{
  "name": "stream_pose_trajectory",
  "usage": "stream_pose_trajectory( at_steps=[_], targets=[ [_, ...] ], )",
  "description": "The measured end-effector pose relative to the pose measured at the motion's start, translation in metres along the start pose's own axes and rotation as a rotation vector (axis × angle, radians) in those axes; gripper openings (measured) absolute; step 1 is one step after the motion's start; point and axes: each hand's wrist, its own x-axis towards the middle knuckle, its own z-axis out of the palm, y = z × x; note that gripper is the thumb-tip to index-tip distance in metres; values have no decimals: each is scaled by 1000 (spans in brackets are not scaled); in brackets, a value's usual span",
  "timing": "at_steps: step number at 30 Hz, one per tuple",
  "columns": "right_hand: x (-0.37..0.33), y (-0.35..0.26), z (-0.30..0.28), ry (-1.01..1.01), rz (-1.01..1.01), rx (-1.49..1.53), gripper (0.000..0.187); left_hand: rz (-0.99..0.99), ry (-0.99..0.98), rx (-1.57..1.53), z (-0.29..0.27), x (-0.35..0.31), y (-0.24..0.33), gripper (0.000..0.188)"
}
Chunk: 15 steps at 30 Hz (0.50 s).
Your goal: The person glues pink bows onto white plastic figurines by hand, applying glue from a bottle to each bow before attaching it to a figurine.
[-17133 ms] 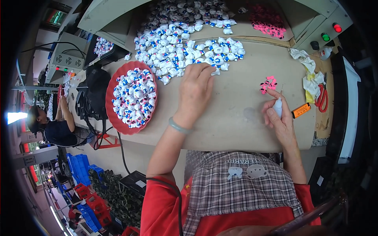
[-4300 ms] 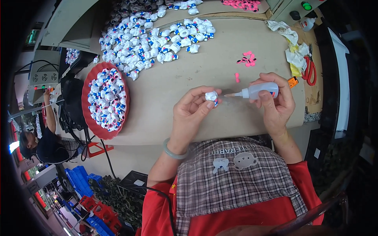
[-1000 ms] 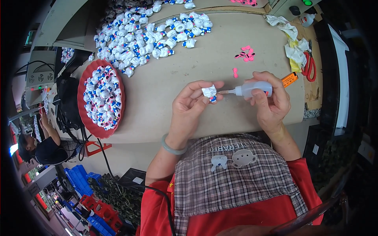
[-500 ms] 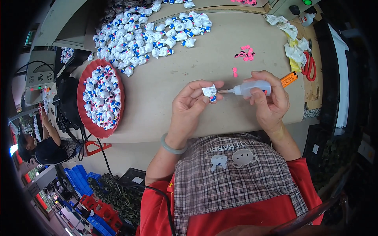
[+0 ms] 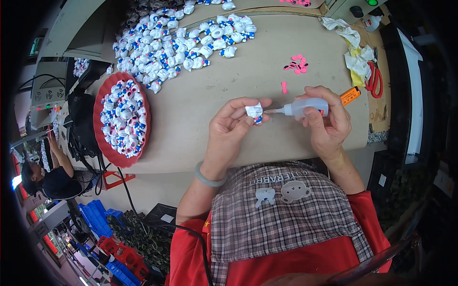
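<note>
Between its thumb and fingers, my left hand [image 5: 228, 126] holds a small white and blue figurine [image 5: 254, 112]. My right hand [image 5: 329, 124] grips a translucent squeeze bottle [image 5: 307, 107], tipped on its side with its thin nozzle pointing left. The nozzle's tip reaches the right side of the figurine; whether it touches cannot be made out. Just beyond the bottle, a single pink bow-shaped piece [image 5: 284, 87] lies on the table. Farther back sits a small heap of pink and black pieces [image 5: 296, 65].
A red scalloped bowl [image 5: 119, 159] full of figurines stands at left, with a large pile of figurines [image 5: 176, 45] behind it. At right lie an orange marker-like tube [image 5: 350, 96], red-handled scissors [image 5: 375, 81] and crumpled tissue [image 5: 358, 62]. Another person [image 5: 57, 167] sits far left.
Almost nothing differs. Both hands keep the figurine and the bottle in nearly the same place.
</note>
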Motion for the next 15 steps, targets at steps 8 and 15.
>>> stream_pose_trajectory(
  at_steps=[8,15],
  targets=[
    [1,-2,-1,-27,21,-12,27,-5,9,6,-1,0,1,26],
    [6,2,-8,54,115,164,26,19,5,26,-3,1,3,27]
  ],
)
